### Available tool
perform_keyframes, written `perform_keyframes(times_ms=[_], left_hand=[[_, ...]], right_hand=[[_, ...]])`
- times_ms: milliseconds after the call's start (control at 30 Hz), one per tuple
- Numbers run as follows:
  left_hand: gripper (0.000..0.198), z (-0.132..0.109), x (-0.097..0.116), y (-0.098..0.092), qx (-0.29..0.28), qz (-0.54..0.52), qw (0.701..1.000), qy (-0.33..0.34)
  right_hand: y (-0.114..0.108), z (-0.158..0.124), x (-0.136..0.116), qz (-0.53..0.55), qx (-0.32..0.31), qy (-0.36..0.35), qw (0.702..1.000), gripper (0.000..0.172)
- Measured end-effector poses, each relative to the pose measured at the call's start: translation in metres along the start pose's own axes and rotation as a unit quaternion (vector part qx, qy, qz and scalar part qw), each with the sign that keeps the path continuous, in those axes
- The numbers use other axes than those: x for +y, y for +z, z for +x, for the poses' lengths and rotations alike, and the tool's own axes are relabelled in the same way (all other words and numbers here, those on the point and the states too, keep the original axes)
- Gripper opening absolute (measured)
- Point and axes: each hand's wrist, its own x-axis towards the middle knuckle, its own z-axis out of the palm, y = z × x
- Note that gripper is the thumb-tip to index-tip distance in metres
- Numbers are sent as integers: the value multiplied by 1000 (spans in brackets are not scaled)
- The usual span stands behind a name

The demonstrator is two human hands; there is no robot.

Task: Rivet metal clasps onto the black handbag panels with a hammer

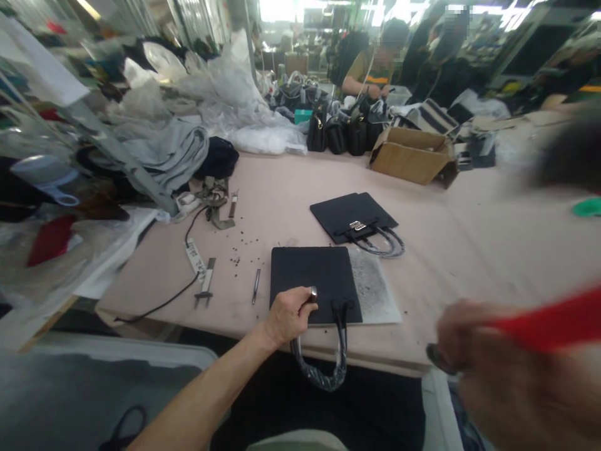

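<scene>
A black bag panel (310, 269) lies flat near the table's front edge, its plastic-wrapped handle (323, 381) hanging over the edge. My left hand (291, 316) rests on the panel's lower part, fingers pinched round a small metal tool (313, 292). At the right, close to the camera, my right hand (498, 369) is raised and smeared by motion, its fingers closed round something unclear; a dark rounded end (440, 358) and a blurred red strip (554, 319) show beside it. Behind the panel lies a second black bag piece (354, 216) with a metal clasp and wrapped handles.
A speckled grey board (375, 288) lies under the panel. To its left are a thin metal rod (256, 287), a caliper (205, 285) and scattered small dark bits. Farther back stand black bags (357, 134), an open carton (413, 155), plastic bags (225, 100) and a seated person.
</scene>
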Motion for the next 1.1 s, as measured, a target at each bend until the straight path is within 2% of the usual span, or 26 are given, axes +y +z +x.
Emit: perform_keyframes(times_ms=[67,133,200,300,367,433,500,567,600,667,733,800,833,933,1000,1100], left_hand=[[6,-1,-1,1,-3,6,1000,-2],[7,-1,-2,2,0,11,1000,1],[7,0,-1,1,4,12,1000,6],[7,2,3,-1,-1,13,1000,3],[8,3,6,-4,-10,7,1000,-3],[13,4,9,-8,-19,-9,1000,-11],[16,4,12,-11,-23,-25,999,-23],[13,4,13,-13,-26,-31,999,-33],[11,4,12,-14,-27,-29,999,-36],[9,4,11,-13,-24,-20,999,-33],[10,4,9,-12,-19,-6,1000,-20],[10,2,7,-11,-13,7,1000,-1],[10,1,6,-10,-11,12,1000,7],[10,0,5,-10,-5,20,1000,15],[11,-1,7,-10,-3,21,1000,6],[10,-1,9,-11,12,12,999,-31]], right_hand=[[18,-2,0,-14,-3,-20,1000,48],[30,-3,5,2,1,0,1000,40],[33,-2,14,36,-5,47,998,36],[36,2,33,123,-18,146,982,39],[48,5,46,201,-29,233,951,42],[69,8,57,291,-41,320,901,42],[91,10,67,356,-41,375,855,39],[108,13,74,368,-43,397,840,35],[112,15,78,348,-50,401,846,34],[115,18,84,243,-64,395,884,33],[111,20,87,80,-61,367,925,30],[108,22,84,-61,-14,306,950,26],[108,23,80,-99,22,261,960,24],[120,30,61,-73,111,97,986,31],[136,35,47,-9,108,22,994,43],[161,40,33,28,67,-2,997,60]])
